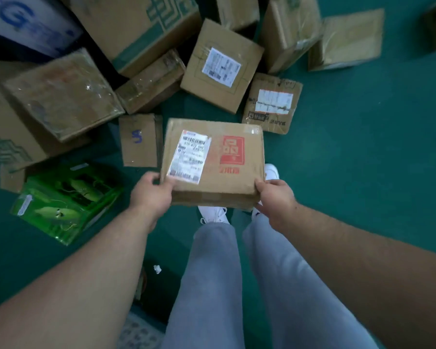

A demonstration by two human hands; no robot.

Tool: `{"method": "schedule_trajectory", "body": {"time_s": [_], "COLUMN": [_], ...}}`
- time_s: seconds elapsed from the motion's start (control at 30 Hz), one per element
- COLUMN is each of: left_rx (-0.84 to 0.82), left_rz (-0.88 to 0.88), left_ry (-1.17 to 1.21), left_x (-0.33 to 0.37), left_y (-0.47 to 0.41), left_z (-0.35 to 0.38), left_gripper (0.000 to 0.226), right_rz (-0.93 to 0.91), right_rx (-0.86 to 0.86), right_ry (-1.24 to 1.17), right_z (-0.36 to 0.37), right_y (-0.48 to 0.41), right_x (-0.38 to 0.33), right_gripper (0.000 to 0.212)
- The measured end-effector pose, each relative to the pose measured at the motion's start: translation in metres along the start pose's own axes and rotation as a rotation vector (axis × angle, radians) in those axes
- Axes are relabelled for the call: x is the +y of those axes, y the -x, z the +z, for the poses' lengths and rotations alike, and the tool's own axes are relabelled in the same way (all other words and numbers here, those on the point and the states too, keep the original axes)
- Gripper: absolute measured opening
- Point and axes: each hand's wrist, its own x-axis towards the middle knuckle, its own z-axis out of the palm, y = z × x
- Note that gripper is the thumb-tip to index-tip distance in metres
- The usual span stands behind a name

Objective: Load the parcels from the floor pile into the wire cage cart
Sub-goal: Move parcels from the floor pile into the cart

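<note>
I hold a flat cardboard parcel [227, 180] with a white shipping label and a red stamp, level above my feet. My left hand [151, 192] grips its near left corner and my right hand [275, 197] grips its near right corner. The floor pile spreads ahead and to the left: a labelled box [219, 66], a small box with a torn white label [272, 103], a narrow box with blue writing [139, 139], a taped box [66, 94] and a green printed box [66, 202]. The wire cage cart is out of view.
The floor [363, 147] is green, with open floor to the right. Large cartons [136, 23] stack at the back left. More boxes [347, 39] lie at the back right. My legs and white shoes [213, 215] are under the parcel. A scrap of white paper [157, 269] lies near my left leg.
</note>
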Motion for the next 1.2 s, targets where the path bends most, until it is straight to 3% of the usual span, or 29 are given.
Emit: {"method": "schedule_trajectory", "body": {"time_s": [0.2, 0.37, 0.6, 0.93, 1.2], "left_rx": [-0.049, -0.021, 0.063, 0.196, 0.337], "left_rz": [-0.097, -0.155, -0.246, -0.450, -0.571], "left_ry": [0.142, 0.280, 0.633, 1.269, 1.641], "left_x": [-0.014, -0.030, -0.077, -0.215, -0.364], "left_y": [0.127, 0.225, 0.358, 0.523, 0.630], "left_z": [-0.053, -0.101, -0.109, -0.032, 0.062], "left_gripper": [0.010, 0.016, 0.018, 0.012, 0.020], "right_rz": [-0.222, -0.383, -0.545, -0.725, -0.833], "right_rx": [-0.108, -0.212, -0.390, -0.614, -0.700], "right_ry": [0.101, 0.276, 0.607, 1.107, 1.454], "right_z": [-0.059, -0.086, -0.097, -0.084, -0.069], "right_y": [0.112, 0.216, 0.328, 0.423, 0.464], "right_x": [-0.042, -0.074, -0.085, 0.042, 0.248], "right_gripper": [0.013, 0.017, 0.020, 0.018, 0.026]}}
